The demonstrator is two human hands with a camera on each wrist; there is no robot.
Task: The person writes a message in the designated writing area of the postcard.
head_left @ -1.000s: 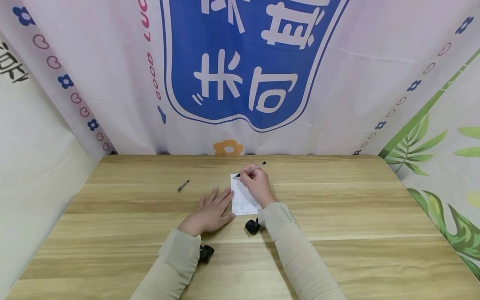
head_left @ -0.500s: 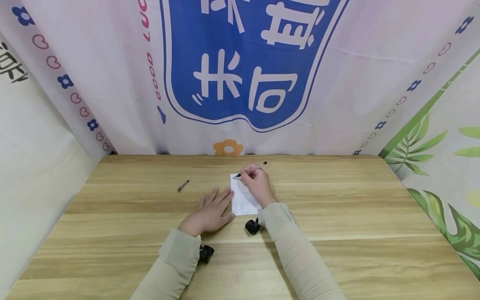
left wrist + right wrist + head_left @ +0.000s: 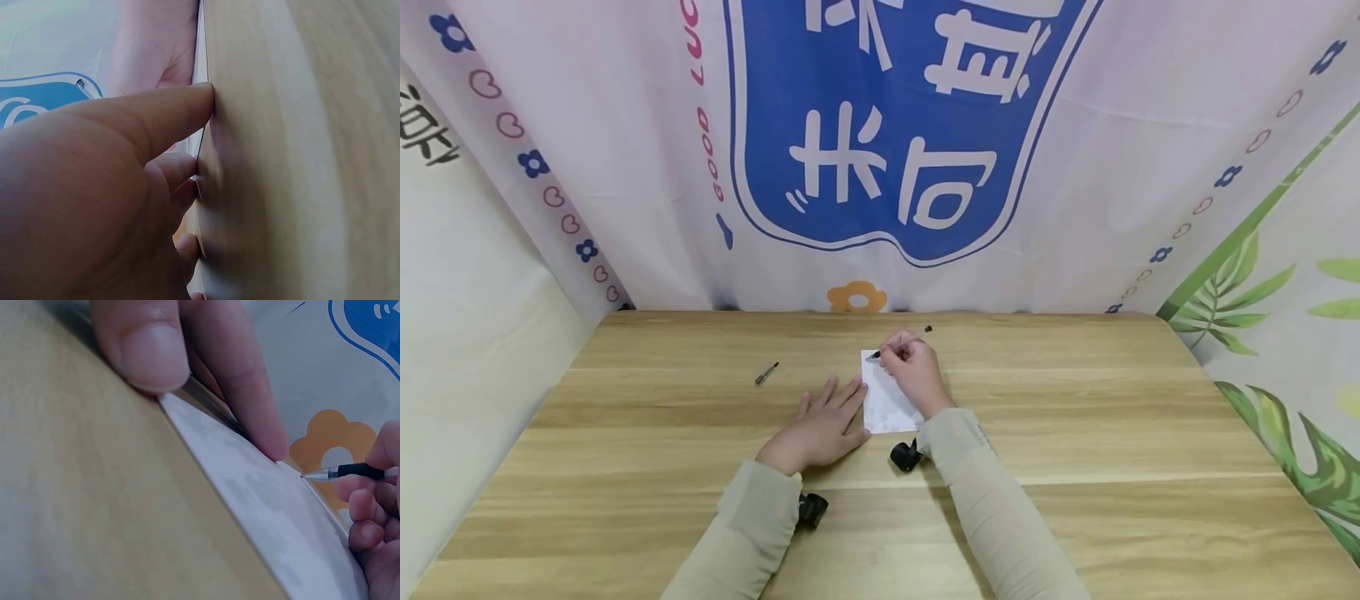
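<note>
A small white sheet of paper (image 3: 889, 408) with faint grey print lies on the wooden table. My right hand (image 3: 919, 372) pinches a pen (image 3: 901, 342) with a clear barrel and black grip. In the right wrist view the tip of the pen (image 3: 359, 470) meets the sheet near its far edge. My left hand (image 3: 820, 427) lies flat, fingers spread, with thumb and fingertips on the sheet's left edge. From the left wrist, the left hand (image 3: 94, 169) covers most of the paper. Left of the hands lies a small dark pen cap (image 3: 767, 373).
The wooden table (image 3: 1075, 433) runs back to a printed curtain (image 3: 647, 167) with a blue badge. Black wrist cameras sit under both sleeves, the right camera (image 3: 906, 455) close below the sheet and the left camera (image 3: 812, 510) nearer the front.
The head view has shifted by a hair. The pen stays at the sheet's upper left with only a tiny movement, and the left hand keeps its place.
</note>
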